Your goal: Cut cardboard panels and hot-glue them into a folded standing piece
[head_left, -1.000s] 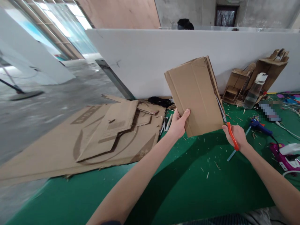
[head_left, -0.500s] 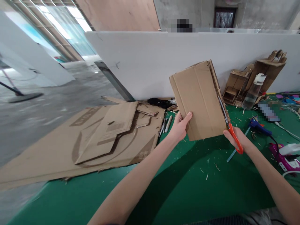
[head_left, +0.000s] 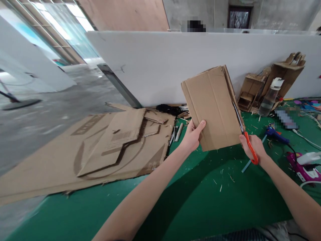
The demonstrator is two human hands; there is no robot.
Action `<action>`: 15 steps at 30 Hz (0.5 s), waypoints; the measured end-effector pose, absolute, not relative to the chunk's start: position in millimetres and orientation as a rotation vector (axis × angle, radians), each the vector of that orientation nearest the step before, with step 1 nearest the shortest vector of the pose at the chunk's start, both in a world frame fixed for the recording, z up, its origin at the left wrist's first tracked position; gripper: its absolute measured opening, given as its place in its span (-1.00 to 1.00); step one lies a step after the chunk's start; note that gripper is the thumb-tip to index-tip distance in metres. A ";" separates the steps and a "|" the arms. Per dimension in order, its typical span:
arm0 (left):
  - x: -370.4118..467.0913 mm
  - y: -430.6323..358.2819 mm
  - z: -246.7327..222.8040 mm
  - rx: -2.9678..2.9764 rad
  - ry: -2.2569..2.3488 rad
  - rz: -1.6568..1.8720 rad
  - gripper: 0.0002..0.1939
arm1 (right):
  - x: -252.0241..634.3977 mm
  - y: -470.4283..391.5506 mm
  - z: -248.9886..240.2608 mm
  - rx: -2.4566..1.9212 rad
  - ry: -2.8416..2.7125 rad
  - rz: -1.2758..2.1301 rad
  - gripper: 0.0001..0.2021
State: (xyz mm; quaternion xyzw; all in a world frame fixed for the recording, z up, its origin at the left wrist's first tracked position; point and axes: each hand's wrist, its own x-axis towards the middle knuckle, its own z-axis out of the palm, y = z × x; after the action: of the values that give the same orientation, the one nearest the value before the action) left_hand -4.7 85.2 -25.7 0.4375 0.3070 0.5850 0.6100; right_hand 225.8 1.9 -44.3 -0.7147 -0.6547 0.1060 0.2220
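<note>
My left hand [head_left: 192, 136] grips the lower left edge of a folded cardboard piece [head_left: 213, 110], with the thumb on its front face. The piece is held up, tilted, over the green table. At its lower right corner my right hand [head_left: 254, 147] is closed around a pair of scissors [head_left: 250, 149] with orange handles. The scissor blades lie along the right edge of the cardboard, between its layers or against them; I cannot tell which. The right thumb is close to the cardboard's corner, and the fingers are partly behind the handles.
Large flat cardboard [head_left: 100, 160] covers the table's left side. At right lie a blue glue gun [head_left: 277, 134], a phone [head_left: 286, 118] and a magenta device [head_left: 304, 169]. A bottle [head_left: 269, 97] and cardboard structures [head_left: 283, 78] stand by the white partition [head_left: 150, 67]. Scraps litter the green table [head_left: 200, 201].
My right hand has shifted slightly upward around the scissors, and the handles have moved a little left. The left hand and the cardboard stay nearly still. The view has turned slightly.
</note>
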 end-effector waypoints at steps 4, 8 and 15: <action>-4.7 86.2 -27.0 0.985 0.711 1.331 -0.52 | 225.9 2.0 -50.5 -1.887 -1.758 0.376 -0.39; -5.5 87.9 -29.3 0.946 0.710 1.296 -0.53 | 229.7 4.4 -53.8 -1.695 -1.718 0.544 -0.40; -7.0 87.7 -26.9 0.987 0.724 1.282 -0.51 | 234.2 5.2 -45.3 -1.569 -1.749 0.666 -0.45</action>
State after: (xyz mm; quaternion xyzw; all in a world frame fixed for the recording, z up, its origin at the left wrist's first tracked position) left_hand -7.0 87.7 -26.9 0.4313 0.3166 0.5604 0.6322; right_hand 234.2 5.2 -45.3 -0.6036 -0.6729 0.2561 0.3424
